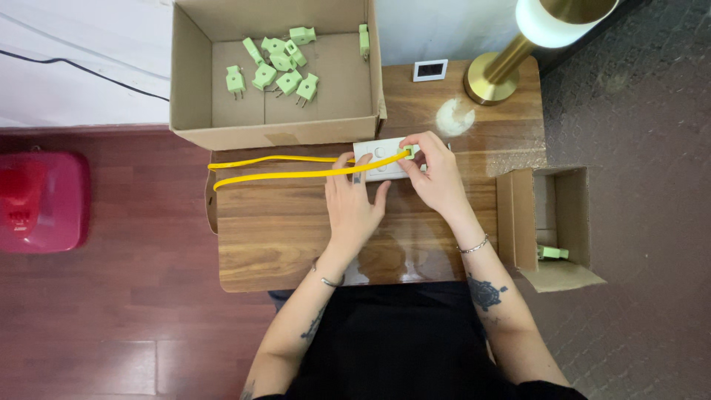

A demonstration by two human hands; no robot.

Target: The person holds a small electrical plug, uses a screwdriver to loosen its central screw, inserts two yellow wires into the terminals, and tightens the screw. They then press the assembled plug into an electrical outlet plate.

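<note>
A white power strip with a yellow cable lies on a small wooden table. My left hand rests flat on the table with its fingers against the strip's near left side. My right hand pinches a light green plug at the strip's right end. The plug sits on the strip's top face; whether its pins are in a socket is hidden by my fingers.
A large open cardboard box at the back left holds several green plugs. A smaller open box at the right holds one green plug. A brass lamp base, a small white device, and a red object on the floor.
</note>
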